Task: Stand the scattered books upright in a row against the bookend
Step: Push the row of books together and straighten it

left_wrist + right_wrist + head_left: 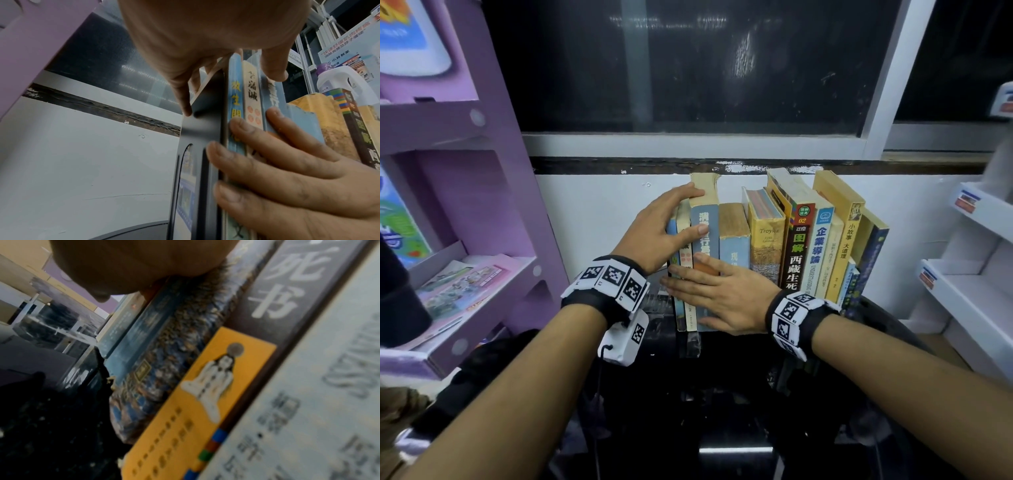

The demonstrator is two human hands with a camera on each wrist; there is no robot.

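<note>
A row of books [763, 240] stands upright on a dark surface against the white wall. At its left end stands a black bookend [203, 129]. My left hand [681, 219] clasps that end: fingers over the top and onto the bookend's outer face, thumb on the spine of the tall blue book [703, 219]. My right hand [688, 284] lies flat, with straight fingers pressing the lower spines of the thin blue book [235, 91], the cream book [252, 91] and the tall blue one. The right wrist view shows only blurred spines, among them the black book [287, 288].
A purple display shelf [482, 171] stands close on the left and white shelves [969, 274] on the right. A dark window [688, 68] is above the wall ledge. The dark tabletop [722, 394] extends toward me in front of the books.
</note>
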